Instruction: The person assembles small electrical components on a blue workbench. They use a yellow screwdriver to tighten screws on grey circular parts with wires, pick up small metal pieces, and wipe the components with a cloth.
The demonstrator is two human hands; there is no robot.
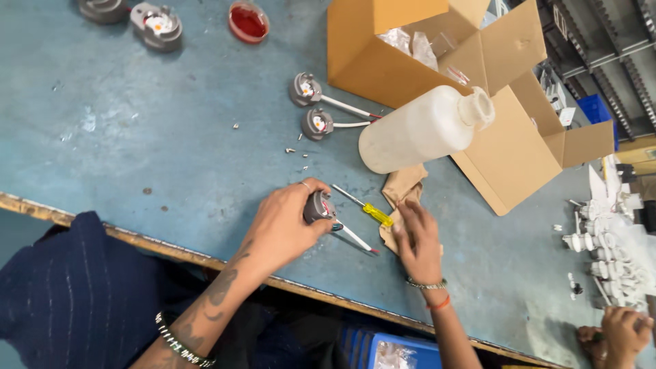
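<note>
We are gripping grey fitting (318, 206) in left hand (283, 229), pressing right hand (418, 239) flat on brown cloth (403, 195) (yellow screwdriver (369, 210) between); open cardboard box (444, 75), white bottle (420, 128) sitting on blue bench (137, 137).

Bottle (424, 128) before box (410, 61) (screwdriver (365, 207) nearer)

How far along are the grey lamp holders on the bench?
Possibly done: two grey holders with white leads lie set aside beside the cardboard box. In hand: the left hand grips a third holder; the right hand rests on a brown cloth near the yellow-handled screwdriver. Left: loose screws still lie on the table.
</note>
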